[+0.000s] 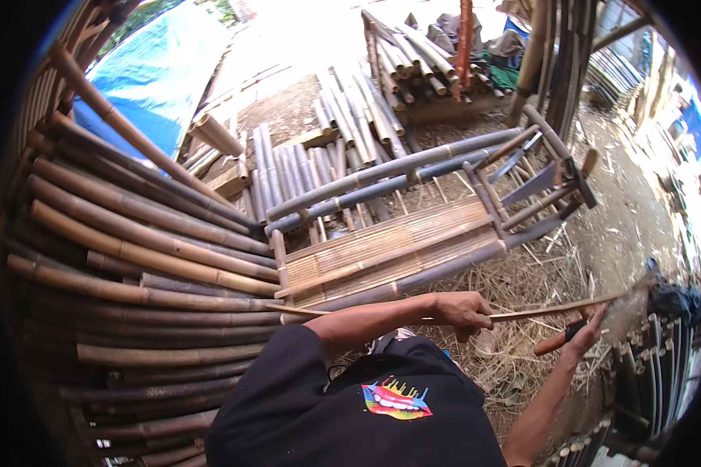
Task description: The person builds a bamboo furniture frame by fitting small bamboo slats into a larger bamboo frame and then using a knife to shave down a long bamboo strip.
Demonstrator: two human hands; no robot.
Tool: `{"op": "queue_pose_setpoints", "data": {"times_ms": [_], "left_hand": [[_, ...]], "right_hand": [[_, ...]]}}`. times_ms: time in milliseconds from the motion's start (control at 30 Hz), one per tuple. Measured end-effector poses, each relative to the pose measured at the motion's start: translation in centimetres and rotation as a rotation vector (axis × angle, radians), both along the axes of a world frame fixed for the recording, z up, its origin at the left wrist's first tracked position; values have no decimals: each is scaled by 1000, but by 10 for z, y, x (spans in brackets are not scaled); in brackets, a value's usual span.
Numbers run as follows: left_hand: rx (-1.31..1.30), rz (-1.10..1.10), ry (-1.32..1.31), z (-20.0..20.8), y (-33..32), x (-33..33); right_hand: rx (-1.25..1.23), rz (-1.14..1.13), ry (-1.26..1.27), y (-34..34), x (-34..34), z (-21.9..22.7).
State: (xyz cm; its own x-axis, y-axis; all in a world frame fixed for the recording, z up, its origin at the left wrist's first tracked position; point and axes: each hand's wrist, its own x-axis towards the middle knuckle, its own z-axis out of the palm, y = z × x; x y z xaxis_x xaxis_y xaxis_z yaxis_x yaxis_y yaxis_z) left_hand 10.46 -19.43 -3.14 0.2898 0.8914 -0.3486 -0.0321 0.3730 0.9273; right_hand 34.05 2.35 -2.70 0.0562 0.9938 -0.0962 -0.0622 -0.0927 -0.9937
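Observation:
A long thin bamboo strip (533, 313) runs across in front of my body, from the bench's near edge at left to the right side, where its far end blurs. My left hand (466, 311) is closed around it near the middle. My right hand (588, 333) grips a wooden-handled tool (551, 343) with a black collar, close against the strip. The tool's working end is hidden, so I cannot tell its kind. Beyond my hands stands a bamboo bench (389, 253) with a slatted top. A saw (531, 184) with a dark blade rests at its right end.
Stacked bamboo poles (156, 265) fill the left side. More cut poles (358, 117) lie behind the bench. Shavings (522, 350) litter the ground below my hands. At the right are a dark cloth (681, 302) and upright bamboo pieces (662, 366). A blue tarp (152, 78) hangs far left.

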Motion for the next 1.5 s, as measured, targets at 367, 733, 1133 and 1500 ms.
{"op": "queue_pose_setpoints", "data": {"times_ms": [367,733,1133,1500], "left_hand": [[121,553,326,47,47,48],[208,486,498,51,35,80],[140,272,559,56,-22,87],[142,282,557,21,-100,40]], "right_hand": [[829,607,-1094,-28,-13,19],[874,546,-1124,-26,15,13],[366,150,-1141,71,102,32],[398,63,-1300,116,168,57]]}}
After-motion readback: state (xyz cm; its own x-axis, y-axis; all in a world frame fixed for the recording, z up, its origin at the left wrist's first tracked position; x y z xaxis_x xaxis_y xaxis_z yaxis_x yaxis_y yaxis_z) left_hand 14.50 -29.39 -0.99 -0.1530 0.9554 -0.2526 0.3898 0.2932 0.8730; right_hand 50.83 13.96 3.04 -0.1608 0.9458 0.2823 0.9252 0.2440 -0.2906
